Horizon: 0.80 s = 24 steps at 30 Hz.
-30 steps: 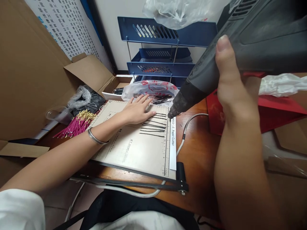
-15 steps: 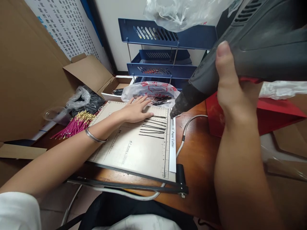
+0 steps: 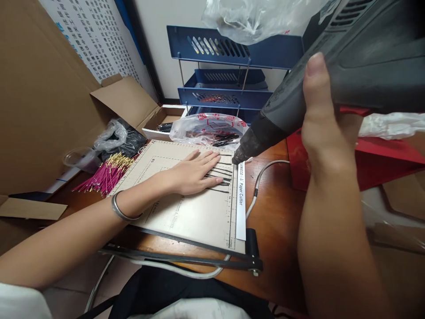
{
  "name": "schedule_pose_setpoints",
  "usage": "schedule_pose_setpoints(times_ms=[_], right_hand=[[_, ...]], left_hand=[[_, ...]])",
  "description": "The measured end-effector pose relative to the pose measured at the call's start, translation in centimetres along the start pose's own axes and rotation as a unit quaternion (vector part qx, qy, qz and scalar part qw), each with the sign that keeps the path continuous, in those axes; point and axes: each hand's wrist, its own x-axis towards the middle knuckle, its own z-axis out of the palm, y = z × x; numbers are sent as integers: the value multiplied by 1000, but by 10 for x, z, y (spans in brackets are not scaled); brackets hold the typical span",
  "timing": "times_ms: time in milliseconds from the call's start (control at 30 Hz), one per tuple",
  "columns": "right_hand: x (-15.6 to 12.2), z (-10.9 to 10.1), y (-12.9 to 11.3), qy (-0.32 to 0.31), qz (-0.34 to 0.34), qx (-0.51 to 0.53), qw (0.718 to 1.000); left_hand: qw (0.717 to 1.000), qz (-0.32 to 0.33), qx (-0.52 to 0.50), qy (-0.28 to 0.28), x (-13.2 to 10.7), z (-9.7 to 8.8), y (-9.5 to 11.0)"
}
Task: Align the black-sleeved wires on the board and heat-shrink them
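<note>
My right hand (image 3: pixel 327 106) is wrapped round a dark grey heat gun (image 3: pixel 292 93), its thumb along the body. The gun's nozzle tip points down at the right edge of a paper cutter (image 3: pixel 189 217), close to the ends of several thin black wires (image 3: pixel 221 172). Lying flat across those wires is my left hand (image 3: pixel 195 173), fingers spread and pointing right. The wires lie side by side on the cutter's board, partly covered by the fingers. Along the near edge runs the cutter's black blade arm (image 3: pixel 186 261).
Magenta wires with gold ends (image 3: pixel 106 177) are bundled at the left. Behind the cutter are a plastic bag (image 3: pixel 189 128) with black wires, an open carton (image 3: pixel 128 99) and a blue tray rack (image 3: pixel 275 48). A red box (image 3: pixel 381 161) and a white cable (image 3: pixel 262 173) are on the right.
My left hand has moved right and toward me, from the upper left of the black wires onto them. The heat gun has stayed nearly in place.
</note>
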Motion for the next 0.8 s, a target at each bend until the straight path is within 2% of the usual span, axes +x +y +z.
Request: schedule_pose_setpoints(times_ms=[67, 167, 267, 333, 400, 500, 600, 733, 800], right_hand=[[1, -1, -3, -4, 3, -1, 1000], [2, -2, -7, -6, -4, 14, 1000], [1, -1, -11, 2, 16, 17, 1000], [0, 0, -10, 4, 9, 17, 1000], [-1, 0, -9, 1, -5, 20, 1000], [0, -1, -5, -4, -6, 19, 1000], [4, -4, -4, -22, -9, 20, 1000], [9, -4, -3, -44, -17, 30, 998], [10, -2, -1, -46, -32, 52, 997]], left_hand=[[1000, 22, -2, -16, -5, 0, 0], [999, 38, -20, -11, -14, -4, 0], [998, 30, -26, 50, -11, -8, -1], [994, 11, -19, 111, 1, -10, -5], [990, -1, -6, 144, 14, -11, -10], [990, 33, -12, 138, 22, -13, -15], [989, 71, -45, 120, 9, -12, -13], [990, 48, -44, 129, -20, -2, -2], [994, 36, -25, 104, -26, 5, 3]])
